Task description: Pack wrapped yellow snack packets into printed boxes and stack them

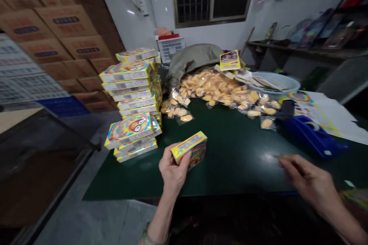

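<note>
My left hand [174, 166] is wrapped round a small yellow box [191, 147], held above the front of the green table [230, 160]. To its left stands an uneven stack of similar yellow boxes [133, 95]. My right hand [307, 178] is over the table's right part, thumb and fingertips pressed together; whatever they may hold is too small and blurred to name. Just beyond that hand lies a blue tape dispenser [314, 136]. Wrapped yellow pieces [221, 88] spill in a heap from a grey-green sack [198, 57] at the back.
A pale blue basin [290, 83] with flat packets sits at the back right, near printed sheets [330, 115]. Cardboard cartons [74, 26] are piled at the left. A cluttered shelf [304, 48] runs along the right wall.
</note>
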`<state>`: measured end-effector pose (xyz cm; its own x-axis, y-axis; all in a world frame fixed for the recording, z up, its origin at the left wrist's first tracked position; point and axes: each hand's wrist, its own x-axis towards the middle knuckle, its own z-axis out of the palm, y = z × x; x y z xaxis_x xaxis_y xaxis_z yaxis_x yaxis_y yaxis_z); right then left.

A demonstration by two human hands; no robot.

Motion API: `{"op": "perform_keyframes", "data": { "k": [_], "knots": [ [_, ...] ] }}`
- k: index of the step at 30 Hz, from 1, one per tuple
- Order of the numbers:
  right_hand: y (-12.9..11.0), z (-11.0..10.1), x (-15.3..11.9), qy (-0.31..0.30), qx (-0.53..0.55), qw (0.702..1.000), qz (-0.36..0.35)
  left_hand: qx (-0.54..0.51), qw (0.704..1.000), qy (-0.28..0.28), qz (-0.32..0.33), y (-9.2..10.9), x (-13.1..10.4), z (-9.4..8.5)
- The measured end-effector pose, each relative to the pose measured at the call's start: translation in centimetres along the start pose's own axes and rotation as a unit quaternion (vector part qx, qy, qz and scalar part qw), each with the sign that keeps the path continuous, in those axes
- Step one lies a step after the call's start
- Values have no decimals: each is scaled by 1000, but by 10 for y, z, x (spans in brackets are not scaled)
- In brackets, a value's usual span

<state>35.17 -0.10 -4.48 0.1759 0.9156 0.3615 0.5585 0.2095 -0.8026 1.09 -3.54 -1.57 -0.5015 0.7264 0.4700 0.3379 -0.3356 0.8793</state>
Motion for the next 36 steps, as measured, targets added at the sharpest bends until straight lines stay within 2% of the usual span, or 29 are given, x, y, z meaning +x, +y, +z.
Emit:
{"op": "perform_keyframes", "data": {
  "k": [1,3,6,8,12,18,24,31,36],
  "knots": [
    [-25,18,-5,-18,14,998,-52,-1,1000,7,1,1,-3,2],
    [-77,51,-13,-50,87,992,-78,2,1000,18,6,1,-9,4],
    [-139,88,-18,-130,270,953,-51,9,1000,20,11,0,-16,4],
    [-160,105,-20,-175,362,915,-20,12,1000,22,15,0,-18,5],
    [-167,127,-24,-230,443,865,40,25,998,34,38,6,-21,6],
    [-166,133,-28,-243,468,845,89,20,996,42,71,16,-24,11],
    [-169,128,-32,-254,458,845,110,9,994,42,99,16,-26,15],
    [-174,123,-33,-243,428,861,129,8,988,35,153,8,-30,16],
    [-177,119,-33,-229,392,877,157,4,983,24,182,11,-32,17]
  ]
}}
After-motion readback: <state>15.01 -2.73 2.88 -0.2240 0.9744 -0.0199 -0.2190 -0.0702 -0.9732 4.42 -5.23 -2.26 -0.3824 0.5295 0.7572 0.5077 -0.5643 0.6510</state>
